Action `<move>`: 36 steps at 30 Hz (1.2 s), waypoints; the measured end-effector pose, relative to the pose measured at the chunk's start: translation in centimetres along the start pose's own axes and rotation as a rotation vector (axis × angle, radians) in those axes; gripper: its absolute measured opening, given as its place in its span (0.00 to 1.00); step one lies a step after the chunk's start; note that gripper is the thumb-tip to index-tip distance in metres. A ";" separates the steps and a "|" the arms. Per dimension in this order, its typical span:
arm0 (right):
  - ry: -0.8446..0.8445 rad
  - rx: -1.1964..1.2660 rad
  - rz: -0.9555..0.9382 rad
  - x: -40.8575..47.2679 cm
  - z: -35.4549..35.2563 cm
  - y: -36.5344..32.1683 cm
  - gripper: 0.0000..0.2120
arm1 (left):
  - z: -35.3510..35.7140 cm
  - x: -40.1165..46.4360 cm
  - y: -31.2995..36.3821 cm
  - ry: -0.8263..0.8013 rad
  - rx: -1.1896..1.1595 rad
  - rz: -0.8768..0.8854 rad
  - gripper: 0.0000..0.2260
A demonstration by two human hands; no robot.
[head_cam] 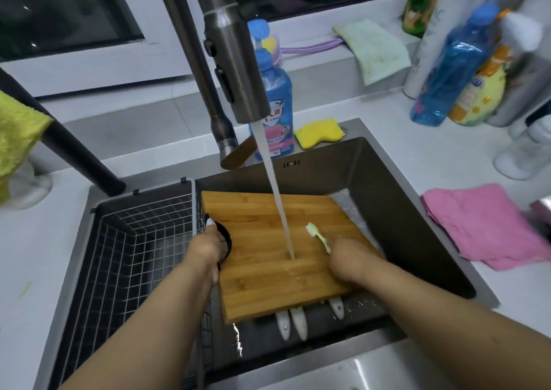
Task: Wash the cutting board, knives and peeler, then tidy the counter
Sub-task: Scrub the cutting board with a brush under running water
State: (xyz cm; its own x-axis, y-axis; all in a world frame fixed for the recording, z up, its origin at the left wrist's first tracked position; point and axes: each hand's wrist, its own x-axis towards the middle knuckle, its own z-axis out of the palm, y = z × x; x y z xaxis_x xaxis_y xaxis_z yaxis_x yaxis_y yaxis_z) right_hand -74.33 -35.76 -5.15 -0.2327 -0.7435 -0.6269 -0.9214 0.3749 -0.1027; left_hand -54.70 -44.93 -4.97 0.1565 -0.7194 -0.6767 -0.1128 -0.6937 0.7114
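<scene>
Right now the sink (396, 198) holds everything that matters: the cutting board (268, 258) lies across it at a slant, propped above three white handles (293, 324) that poke out from under its near edge, probably the knives and perhaps the peeler, though I cannot tell which is which. Water from the tap (235, 70) lands near the middle of the board, so the step in hand looks like scrubbing its top face. To do it well, keep the board tilted so the runoff carries dirt toward the drain side, and work the brush along the grain from the far edge back to the near one, not only where the stream falls. The left hand (208, 249) grips the board's left edge at its black ring handle, fingers curled over it; that hold should stay firm, since a wet board resting on loose handles could slide. The right hand (348, 258) holds a small green brush (317, 234) that sticks up out of its closed fingers, bristles just beside the stream; short firm strokes would suit it
</scene>
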 end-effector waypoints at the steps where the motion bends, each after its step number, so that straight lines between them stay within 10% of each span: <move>1: -0.014 0.099 -0.019 -0.7 0.1 -0.9 0.15 | 0.0 0.0 0.1 -0.005 -0.006 -0.005 0.24; 6: -0.106 0.391 -0.346 -5.1 2.1 -4.2 0.26 | 0.1 0.2 0.4 -0.002 -0.002 -0.032 0.17; 13: -0.016 0.107 0.068 -1.7 0.9 3.1 0.15 | 0.1 0.7 0.8 -0.011 0.000 -0.081 0.28; 19: -0.087 0.422 -0.300 -6.5 1.7 -0.4 0.20 | 0.4 1.3 1.1 -0.022 -0.009 -0.113 0.25; 25: -0.057 0.164 -0.026 -3.5 0.8 4.1 0.18 | 0.6 1.2 1.0 -0.025 -0.035 -0.162 0.24; 32: -0.095 0.413 -0.391 -9.2 0.9 -1.0 0.25 | 1.0 1.4 1.2 0.001 -0.004 -0.133 0.20; 36: -0.128 0.402 -0.100 -6.9 0.5 4.2 0.21 | 0.5 1.9 1.2 0.015 0.037 -0.156 0.17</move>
State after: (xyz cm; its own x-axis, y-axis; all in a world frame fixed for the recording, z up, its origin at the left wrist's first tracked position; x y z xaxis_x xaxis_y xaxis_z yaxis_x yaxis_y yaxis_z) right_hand -76.48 -28.75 -1.62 -0.0843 -0.7221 -0.6867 -0.7368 0.5091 -0.4449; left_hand -55.01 -47.13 -5.47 0.1896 -0.6027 -0.7751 -0.1222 -0.7978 0.5904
